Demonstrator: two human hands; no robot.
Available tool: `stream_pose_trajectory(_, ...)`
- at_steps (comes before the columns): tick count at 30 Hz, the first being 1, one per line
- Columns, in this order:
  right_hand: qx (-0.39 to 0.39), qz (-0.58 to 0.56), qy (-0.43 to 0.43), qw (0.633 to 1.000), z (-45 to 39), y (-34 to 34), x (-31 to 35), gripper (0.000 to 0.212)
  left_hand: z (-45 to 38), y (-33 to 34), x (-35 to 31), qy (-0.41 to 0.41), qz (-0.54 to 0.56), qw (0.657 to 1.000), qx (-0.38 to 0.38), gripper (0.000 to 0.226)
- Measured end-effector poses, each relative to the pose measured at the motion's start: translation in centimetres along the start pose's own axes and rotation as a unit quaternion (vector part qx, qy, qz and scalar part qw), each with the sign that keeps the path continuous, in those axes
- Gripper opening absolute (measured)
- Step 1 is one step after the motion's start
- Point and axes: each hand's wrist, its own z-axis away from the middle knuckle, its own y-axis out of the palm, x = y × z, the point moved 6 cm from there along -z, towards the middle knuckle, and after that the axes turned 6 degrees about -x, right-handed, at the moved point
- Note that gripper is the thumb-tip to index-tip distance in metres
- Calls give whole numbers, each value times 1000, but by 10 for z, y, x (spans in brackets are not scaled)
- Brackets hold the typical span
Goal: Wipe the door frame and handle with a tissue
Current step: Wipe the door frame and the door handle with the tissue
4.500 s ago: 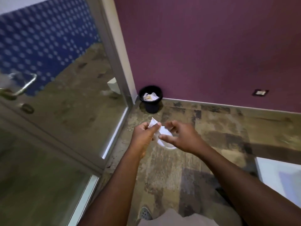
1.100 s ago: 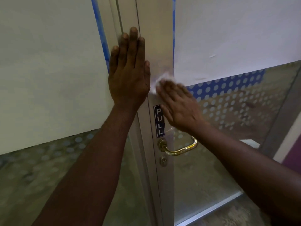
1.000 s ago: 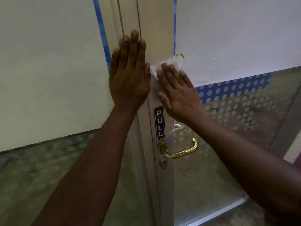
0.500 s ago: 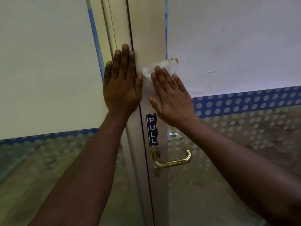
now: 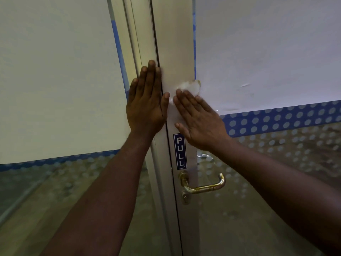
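Note:
The pale metal door frame (image 5: 175,43) runs upright through the middle of the head view. My right hand (image 5: 199,122) lies flat on it with straight fingers, pressing a crumpled white tissue (image 5: 190,88) that sticks out above the fingertips. My left hand (image 5: 147,104) rests flat beside it on the frame's left edge, fingers straight and pointing up. Below my right hand a blue PULL sticker (image 5: 180,151) is stuck on the frame. Under the sticker sits the brass lever handle (image 5: 204,185), untouched, with a keyhole (image 5: 185,196) below it.
Frosted glass panels (image 5: 55,80) with blue dotted bands (image 5: 280,119) flank the frame on both sides. Through the lower glass (image 5: 258,209) a brown floor shows.
Since a second ago my right hand and the tissue have slid slightly right and down along the frame. My left hand has stayed flat on the frame. Earlier both hands held the tissue near a bin.

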Motion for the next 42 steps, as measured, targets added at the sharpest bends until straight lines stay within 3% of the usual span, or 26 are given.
stream_pose_trajectory(4, 72, 5, -82, 994, 43, 11, 8, 70, 1, 0, 0, 0, -4, 1000, 1, 59)
stream_pose_trajectory(11, -23, -25, 78, 996, -4, -6, 2, 71, 0, 0, -1, -5, -4, 1000, -3, 60)
stream_pose_trajectory(17, 61, -10, -70, 996, 45, 13, 24, 72, 2, 1, 0, -4, -1, 1000, -5, 60)
stream_pose_trajectory(24, -49, -17, 77, 996, -10, -4, -10, 75, 2, 3, 0, -9, -5, 1000, -9, 62)
stream_pose_trajectory(30, 15, 2, -18, 1000, 24, 9, 7, 75, 1, 3, 0, 4, -24, 999, -25, 63)
stream_pose_trajectory(36, -43, -49, 127, 990, -5, -8, 7, 75, 1, 5, 0, -6, -31, 999, -33, 64)
stream_pose_trajectory(42, 66, -20, -48, 996, 51, 14, 24, 75, 2, 3, 1, -5, -23, 999, -27, 64)
